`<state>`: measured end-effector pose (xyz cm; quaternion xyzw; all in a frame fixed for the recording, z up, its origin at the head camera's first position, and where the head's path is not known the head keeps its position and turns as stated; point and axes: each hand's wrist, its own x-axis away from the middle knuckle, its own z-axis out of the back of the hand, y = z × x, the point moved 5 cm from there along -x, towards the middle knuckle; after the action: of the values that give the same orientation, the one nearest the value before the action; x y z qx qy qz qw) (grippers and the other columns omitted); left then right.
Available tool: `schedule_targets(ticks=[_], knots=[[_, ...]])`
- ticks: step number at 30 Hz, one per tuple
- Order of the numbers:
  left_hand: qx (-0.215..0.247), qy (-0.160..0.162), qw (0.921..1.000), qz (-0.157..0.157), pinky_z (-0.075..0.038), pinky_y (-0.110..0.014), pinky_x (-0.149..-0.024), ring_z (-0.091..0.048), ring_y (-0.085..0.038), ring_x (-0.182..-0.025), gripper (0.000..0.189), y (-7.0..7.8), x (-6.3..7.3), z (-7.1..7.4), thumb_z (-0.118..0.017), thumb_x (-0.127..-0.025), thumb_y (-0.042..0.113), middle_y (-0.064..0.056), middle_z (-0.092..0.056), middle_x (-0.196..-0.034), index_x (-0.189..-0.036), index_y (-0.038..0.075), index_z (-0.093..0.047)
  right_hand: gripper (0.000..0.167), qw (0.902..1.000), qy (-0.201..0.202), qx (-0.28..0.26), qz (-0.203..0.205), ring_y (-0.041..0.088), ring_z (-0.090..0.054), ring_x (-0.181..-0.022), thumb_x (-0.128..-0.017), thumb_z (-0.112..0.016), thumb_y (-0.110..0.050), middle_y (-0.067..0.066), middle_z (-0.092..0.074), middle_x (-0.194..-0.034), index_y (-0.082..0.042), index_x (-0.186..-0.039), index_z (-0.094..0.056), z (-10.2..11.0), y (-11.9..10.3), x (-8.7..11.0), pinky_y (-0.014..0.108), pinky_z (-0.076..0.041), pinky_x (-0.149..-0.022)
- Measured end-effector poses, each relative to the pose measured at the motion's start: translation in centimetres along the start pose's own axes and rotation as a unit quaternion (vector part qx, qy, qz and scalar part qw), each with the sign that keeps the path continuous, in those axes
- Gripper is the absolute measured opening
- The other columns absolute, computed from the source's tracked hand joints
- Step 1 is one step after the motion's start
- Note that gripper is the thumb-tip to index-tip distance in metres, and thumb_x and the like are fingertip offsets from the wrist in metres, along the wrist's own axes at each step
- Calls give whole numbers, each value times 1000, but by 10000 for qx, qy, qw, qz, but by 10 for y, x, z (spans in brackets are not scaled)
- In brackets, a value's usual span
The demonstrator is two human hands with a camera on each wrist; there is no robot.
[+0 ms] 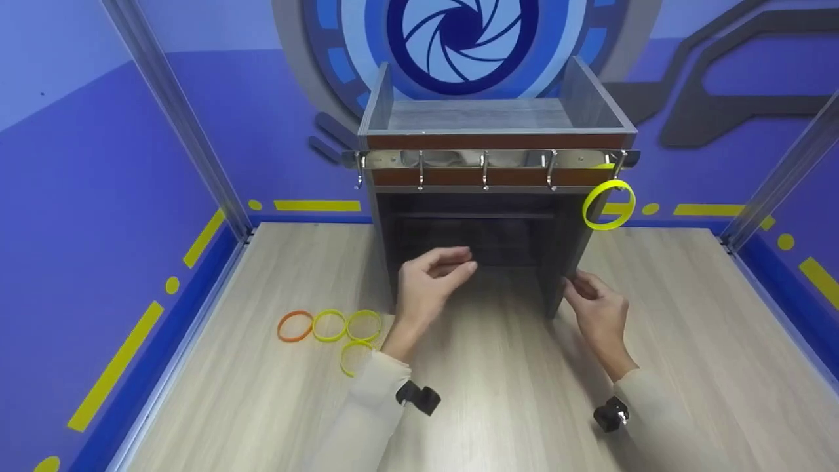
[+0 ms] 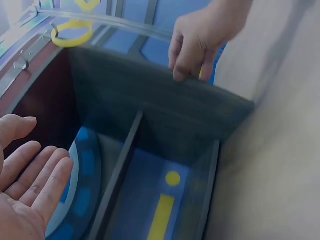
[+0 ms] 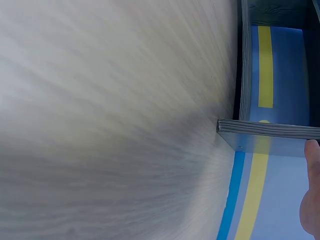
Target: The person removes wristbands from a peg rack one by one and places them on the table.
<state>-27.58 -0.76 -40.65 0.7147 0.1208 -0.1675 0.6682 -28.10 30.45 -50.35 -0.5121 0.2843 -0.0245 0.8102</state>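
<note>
My left hand [image 1: 429, 288] hovers before the dark opening of a grey wooden rack [image 1: 488, 115], its fingers loosely bent and holding nothing. In the left wrist view, the same hand [image 2: 30, 185] shows its palm with fingers spread. My right hand [image 1: 598, 311] pinches the front edge of the rack's right side panel [image 2: 150, 90], low down. Along the rack's front runs a metal strip [image 1: 518, 158] with several hooks. A yellow ring [image 1: 609, 205] hangs from the rightmost hook. In the right wrist view, a fingertip [image 3: 312, 150] meets the panel edge.
On the table [image 1: 498, 393], left of my left forearm, lie an orange ring [image 1: 295, 313] and several yellow rings, among them one yellow ring [image 1: 330, 311] beside the orange one. Blue patterned walls [image 1: 196, 131] enclose the table at the back and sides, with metal posts at the corners.
</note>
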Motion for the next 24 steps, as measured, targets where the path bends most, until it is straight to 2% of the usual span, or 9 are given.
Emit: schedule_targets(ticks=[6, 10, 14, 24], knots=[[249, -177, 9993, -232, -65, -34, -86, -78, -25, -95, 25, 9, -10, -24, -87, -88, 4, -11, -80, -106, -110, -3, -79, 20, 10000, 14, 6, 38, -13, -66, -85, -96, -78, -3, 20, -78, -106, 5, -115, -78, 0, -1, 0, 6, -55, -76], [387, -227, 9986, -284, -65, -34, -86, -78, -24, -95, 25, 13, -16, -38, -87, -87, 4, -11, -80, -105, -109, -4, -79, 20, 9999, 79, -64, 103, -12, -67, -86, -94, -78, -1, 20, -79, -105, 6, -113, -78, 0, 0, 0, 7, -56, -76], [407, -286, 9982, -323, -65, -33, -85, -78, -19, -94, 24, 17, -22, -51, -87, -88, 4, -9, -80, -106, -109, -3, -80, 21, 9996, 97, -89, 234, -11, -68, -86, -94, -78, 0, 20, -78, -106, 7, -113, -78, 0, 0, 0, 8, -56, -77], [550, -388, 9973, -287, -65, -32, -86, -78, -13, -93, 23, 23, -34, -72, -87, -88, 3, -5, -81, -103, -108, -4, -80, 19, 9998, 75, -27, 159, -10, -69, -87, -95, -79, -3, 16, -79, -106, 3, -113, -79, -1, 0, 0, 8, -56, -77]])
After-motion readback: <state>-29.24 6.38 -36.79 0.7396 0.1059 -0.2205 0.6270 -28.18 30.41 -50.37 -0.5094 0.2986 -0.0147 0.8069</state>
